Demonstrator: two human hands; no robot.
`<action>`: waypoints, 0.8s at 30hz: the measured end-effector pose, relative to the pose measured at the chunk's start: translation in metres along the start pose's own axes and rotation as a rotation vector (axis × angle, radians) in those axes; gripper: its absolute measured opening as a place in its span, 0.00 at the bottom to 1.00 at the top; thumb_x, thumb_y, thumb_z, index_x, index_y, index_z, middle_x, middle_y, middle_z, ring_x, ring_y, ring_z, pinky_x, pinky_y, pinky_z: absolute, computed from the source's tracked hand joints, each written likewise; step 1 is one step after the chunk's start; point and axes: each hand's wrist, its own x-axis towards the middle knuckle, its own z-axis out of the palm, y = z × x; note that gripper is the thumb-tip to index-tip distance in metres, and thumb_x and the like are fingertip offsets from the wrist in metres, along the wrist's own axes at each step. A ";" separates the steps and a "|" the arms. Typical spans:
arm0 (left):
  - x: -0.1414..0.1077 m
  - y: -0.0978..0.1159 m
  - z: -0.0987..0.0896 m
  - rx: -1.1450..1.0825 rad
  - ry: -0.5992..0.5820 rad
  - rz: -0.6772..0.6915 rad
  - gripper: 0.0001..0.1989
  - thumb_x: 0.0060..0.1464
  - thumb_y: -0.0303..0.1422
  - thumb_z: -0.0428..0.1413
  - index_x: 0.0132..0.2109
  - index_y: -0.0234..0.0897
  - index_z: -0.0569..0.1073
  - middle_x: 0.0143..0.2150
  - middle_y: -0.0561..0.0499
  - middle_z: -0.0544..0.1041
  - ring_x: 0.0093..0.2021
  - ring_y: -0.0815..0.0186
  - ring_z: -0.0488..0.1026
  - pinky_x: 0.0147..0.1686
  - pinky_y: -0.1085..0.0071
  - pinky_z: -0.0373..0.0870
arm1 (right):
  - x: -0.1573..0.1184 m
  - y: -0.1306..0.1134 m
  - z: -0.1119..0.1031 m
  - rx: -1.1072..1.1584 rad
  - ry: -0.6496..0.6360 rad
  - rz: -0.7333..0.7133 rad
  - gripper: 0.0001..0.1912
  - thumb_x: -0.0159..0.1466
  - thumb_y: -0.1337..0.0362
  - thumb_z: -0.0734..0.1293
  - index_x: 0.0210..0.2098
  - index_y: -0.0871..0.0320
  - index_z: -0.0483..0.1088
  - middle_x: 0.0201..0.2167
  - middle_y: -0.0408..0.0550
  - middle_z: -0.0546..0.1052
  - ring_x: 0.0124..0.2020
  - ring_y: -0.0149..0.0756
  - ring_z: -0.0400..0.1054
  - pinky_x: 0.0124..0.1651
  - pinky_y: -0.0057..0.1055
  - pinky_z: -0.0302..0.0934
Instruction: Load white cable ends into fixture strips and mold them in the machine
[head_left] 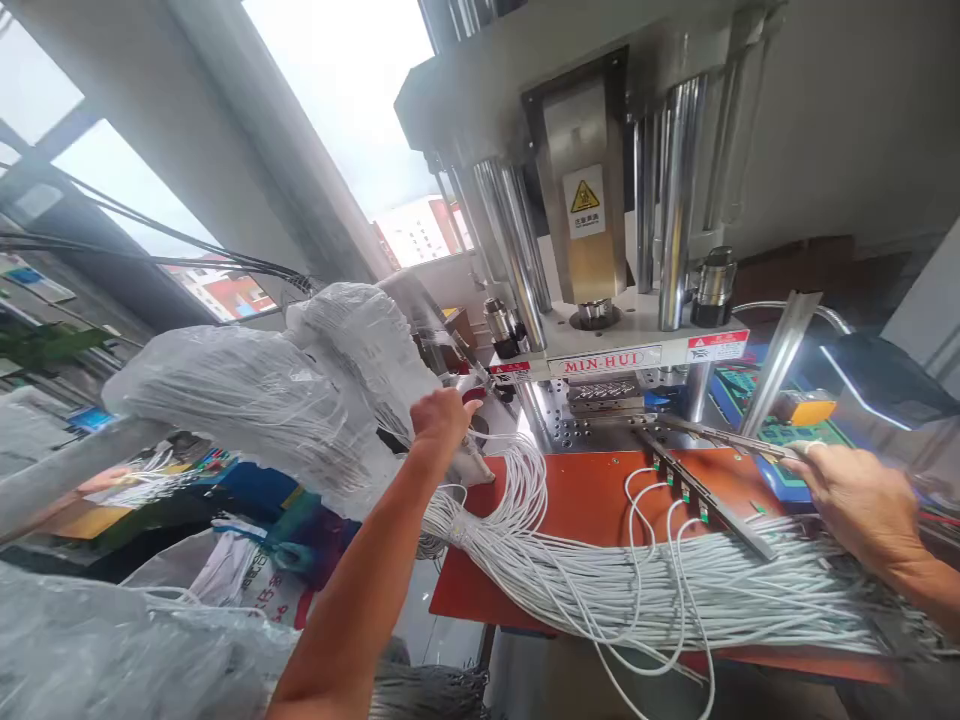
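A person's two bare arms reach in from the bottom and right edges toward an orange-red work pad set in front of a steel press with chrome columns and a "MIN-HUI" nameplate. A thick bundle of white cables lies across the pad, running off the right edge and looping up toward the left hand. That hand sits high over the loops, back upward, fingers lightly spread and pointing toward the press; its fingertips are at or near a bulging clear plastic bag of coiled white cable, but whether they grip anything cannot be told. The right hand, at the far right, has its fingers curled closed around the end of a slim steel bar. The bar reaches left toward a dark comb-like fixture with small green pieces, which lies on the cables. Orange pad shows between the hands, while the press base stands just beyond. The right forearm is cut off by the frame edge, and the left arm by the bottom edge. The bag hides the area left of the left hand, and the cable ends are hard to make out.
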 end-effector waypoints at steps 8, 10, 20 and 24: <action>-0.093 0.123 0.103 -0.660 -0.487 1.040 0.21 0.51 0.26 0.58 0.53 0.42 0.73 0.55 0.45 0.73 0.61 0.56 0.61 0.62 0.60 0.56 | -0.002 -0.017 0.002 -0.158 -0.124 -0.015 0.13 0.68 0.56 0.58 0.40 0.56 0.69 0.34 0.53 0.74 0.38 0.45 0.66 0.30 0.35 0.43; -0.088 0.146 0.130 -0.677 -0.524 1.117 0.24 0.48 0.22 0.58 0.54 0.41 0.73 0.56 0.45 0.72 0.63 0.56 0.59 0.63 0.60 0.54 | 0.006 -0.025 0.003 -0.125 -0.207 -0.048 0.11 0.68 0.57 0.59 0.41 0.56 0.68 0.36 0.53 0.75 0.40 0.45 0.67 0.30 0.34 0.41; -0.061 0.156 0.182 -0.387 -0.499 1.265 0.20 0.47 0.27 0.61 0.49 0.41 0.73 0.49 0.45 0.73 0.53 0.54 0.66 0.54 0.61 0.61 | 0.031 -0.063 0.024 0.005 -0.287 -0.153 0.07 0.66 0.61 0.63 0.39 0.57 0.68 0.39 0.52 0.73 0.43 0.42 0.63 0.35 0.31 0.51; -0.061 0.144 0.179 -0.370 -0.502 1.263 0.17 0.50 0.28 0.58 0.48 0.41 0.72 0.46 0.48 0.72 0.50 0.58 0.67 0.52 0.63 0.63 | 0.038 -0.078 0.021 0.010 -0.295 -0.234 0.07 0.65 0.63 0.62 0.41 0.57 0.69 0.37 0.51 0.73 0.42 0.44 0.65 0.36 0.33 0.55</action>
